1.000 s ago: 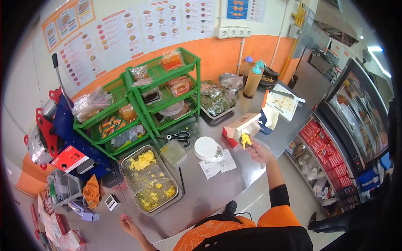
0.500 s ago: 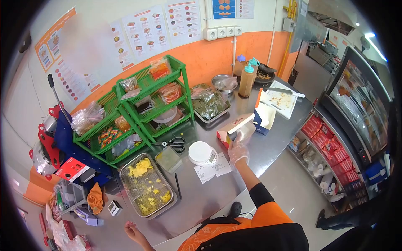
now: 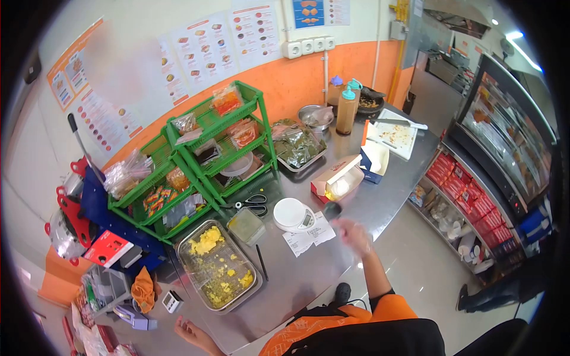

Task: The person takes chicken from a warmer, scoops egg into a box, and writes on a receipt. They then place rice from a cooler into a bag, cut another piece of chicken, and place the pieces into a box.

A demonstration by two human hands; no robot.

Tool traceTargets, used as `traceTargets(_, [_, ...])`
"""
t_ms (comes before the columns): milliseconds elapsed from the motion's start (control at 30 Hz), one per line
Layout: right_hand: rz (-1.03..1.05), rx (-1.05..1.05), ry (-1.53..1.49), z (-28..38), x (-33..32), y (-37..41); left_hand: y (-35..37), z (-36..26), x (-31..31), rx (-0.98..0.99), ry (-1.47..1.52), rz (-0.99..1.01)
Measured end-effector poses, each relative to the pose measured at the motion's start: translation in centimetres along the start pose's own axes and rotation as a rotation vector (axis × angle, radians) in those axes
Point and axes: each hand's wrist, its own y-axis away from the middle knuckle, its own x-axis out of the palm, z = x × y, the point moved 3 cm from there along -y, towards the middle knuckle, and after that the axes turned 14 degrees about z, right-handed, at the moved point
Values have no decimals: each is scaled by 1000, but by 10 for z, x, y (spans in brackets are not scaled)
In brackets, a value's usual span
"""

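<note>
My right hand (image 3: 355, 236), in a clear plastic glove, is closed over the near edge of the steel table, partly blurred. A dark, round-headed spoon (image 3: 332, 210) juts from its fingers. Just beyond stands an open food box (image 3: 335, 184) with a white mound and a bit of yellow in it. To the left of the spoon are a white kitchen scale (image 3: 291, 214) and paper receipts (image 3: 309, 237). My left hand (image 3: 191, 331) is bare and low at the table's front edge, fingers loosely apart, holding nothing. Nearest to it are a small timer (image 3: 172, 301) and a steel tray (image 3: 218, 265) of yellow food.
Green tiered baskets (image 3: 217, 142) with packets stand at the back left. Scissors (image 3: 252, 205) and a lidded tub (image 3: 246, 226) lie before them. Sauce bottles (image 3: 347, 113), a second open box (image 3: 375, 159) and a knife on a cutting board (image 3: 399, 140) are farther right. Someone's leg (image 3: 493, 291) shows at right.
My right hand has drawn back from the food box toward the table's near edge, and the dark spoon now shows in it. The view has shifted slightly. My left hand stays low.
</note>
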Motion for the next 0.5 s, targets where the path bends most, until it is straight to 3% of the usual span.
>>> traceTargets(100, [325, 97, 187, -11, 73, 14, -14, -21, 0, 169, -4, -25])
traceTargets(133, [570, 166, -216, -50, 89, 0, -16, -33, 6, 231, 33, -27])
traceTargets(167, [580, 220, 22, -45, 116, 0, -16, -58, 15, 268, 64, -11])
traceTargets(233, [814, -101, 418, -53, 168, -10, -15, -113, 34, 347, 131, 19])
traceTargets(267, [820, 28, -28, -108, 189, -28, -7, -137, 44, 342, 206, 70])
traceTargets(333, [770, 188, -14, -127, 224, -34, 10, -178, 70, 341, 352, 184])
traceTargets(400, [977, 82, -444, -152, 245, -44, 24, -210, 108, 348, 457, 311])
traceTargets(500, [987, 210, -497, -137, 200, -40, 52, -250, 176, 384, 591, 496])
